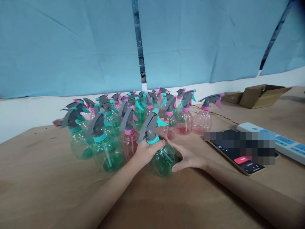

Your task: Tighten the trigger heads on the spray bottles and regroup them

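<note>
A green spray bottle (164, 160) with a turquoise collar and grey trigger head tilts slightly to the left at the front of a group of similar bottles. My left hand (149, 149) is closed around its neck, the thumb lying across just below the collar. On the bottle's right side, my right hand (187, 156) cups the body, thumb low and fingers reaching behind, where their tips are hidden. Just left stand a pink spray bottle (130, 143) and a green spray bottle (111, 156).
Several more pink and green bottles crowd behind, including a pink bottle (202, 122) at the right end. A phone (228, 152) and a white power strip (295, 152) lie on the brown table (47, 190) at right. An open cardboard box (257, 97) stands farther back.
</note>
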`<act>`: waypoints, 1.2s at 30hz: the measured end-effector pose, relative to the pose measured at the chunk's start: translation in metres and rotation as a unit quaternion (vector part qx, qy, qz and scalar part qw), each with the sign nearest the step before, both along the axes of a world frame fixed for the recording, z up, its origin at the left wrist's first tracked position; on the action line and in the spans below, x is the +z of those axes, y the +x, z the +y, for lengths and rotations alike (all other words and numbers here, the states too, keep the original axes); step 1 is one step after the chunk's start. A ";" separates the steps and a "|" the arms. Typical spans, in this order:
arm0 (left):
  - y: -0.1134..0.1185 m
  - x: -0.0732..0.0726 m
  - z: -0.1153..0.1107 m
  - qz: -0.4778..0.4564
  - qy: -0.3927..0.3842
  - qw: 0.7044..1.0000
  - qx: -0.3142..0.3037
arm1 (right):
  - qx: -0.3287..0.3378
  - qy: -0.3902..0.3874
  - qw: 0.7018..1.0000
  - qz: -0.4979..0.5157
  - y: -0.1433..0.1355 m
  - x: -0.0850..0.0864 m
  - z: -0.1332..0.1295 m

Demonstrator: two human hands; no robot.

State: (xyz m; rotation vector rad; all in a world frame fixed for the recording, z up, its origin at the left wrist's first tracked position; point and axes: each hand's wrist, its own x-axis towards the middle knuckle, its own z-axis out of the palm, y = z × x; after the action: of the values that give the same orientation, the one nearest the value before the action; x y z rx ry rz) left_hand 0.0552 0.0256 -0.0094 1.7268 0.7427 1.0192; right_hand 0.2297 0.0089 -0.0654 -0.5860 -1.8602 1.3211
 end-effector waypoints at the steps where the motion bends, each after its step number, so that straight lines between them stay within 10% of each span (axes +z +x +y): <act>1: 0.000 0.000 0.000 0.001 -0.002 1.000 0.002 | -0.004 -0.003 1.000 -0.005 0.000 -0.001 0.000; 36: 0.000 0.002 -0.002 0.026 0.015 0.999 0.009 | 0.032 -0.021 0.999 0.007 0.001 0.000 0.000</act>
State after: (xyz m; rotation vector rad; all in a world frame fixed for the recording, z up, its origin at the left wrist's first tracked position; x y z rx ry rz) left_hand 0.0548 0.0233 -0.0074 1.7820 0.7817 1.0056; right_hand 0.2310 0.0091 -0.0654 -0.5416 -1.8575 1.4044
